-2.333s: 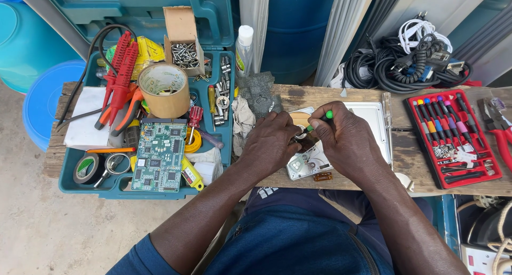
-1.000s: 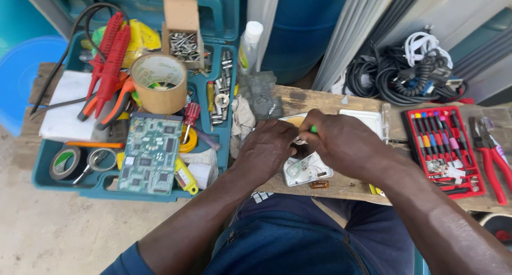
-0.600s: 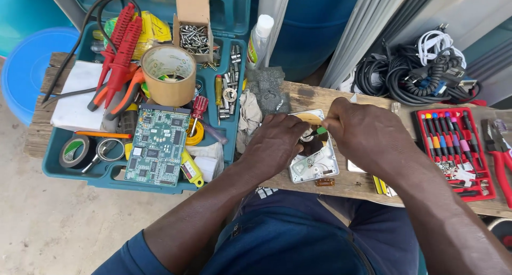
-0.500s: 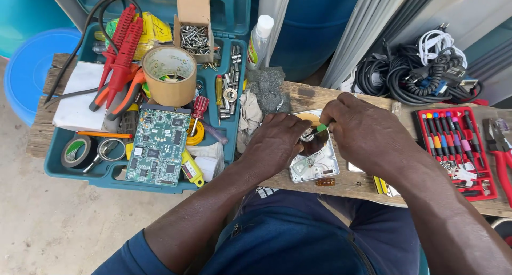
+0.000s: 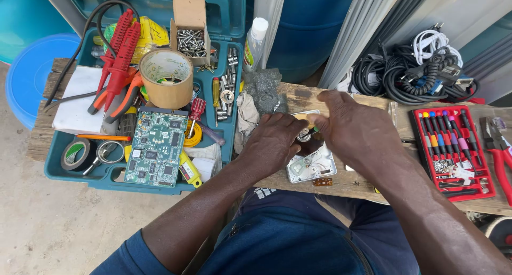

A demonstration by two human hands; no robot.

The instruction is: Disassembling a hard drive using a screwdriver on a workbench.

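A small silver metal device casing (image 5: 312, 168) lies on the wooden bench (image 5: 298, 96) in front of me. My left hand (image 5: 273, 141) rests on its left side and holds it down. Over the casing's top, my right hand (image 5: 356, 130) is closed on a green-handled screwdriver (image 5: 314, 129); only the green tip of the handle shows between my fingers. The tool's blade and the spot it touches are hidden by my hands. A small brown connector piece (image 5: 322, 182) lies on the bench just below the casing.
A teal toolbox (image 5: 64, 173) at left holds a green circuit board (image 5: 156, 147), brown tape roll (image 5: 166, 77), red pliers (image 5: 118, 51), a box of screws (image 5: 190, 39). At right lie a red tray of precision screwdrivers (image 5: 453, 147) and coiled cables (image 5: 416, 75).
The view has shifted. My right hand has turned and lowered over the casing, hiding more of the green screwdriver. My left hand stays on the casing.
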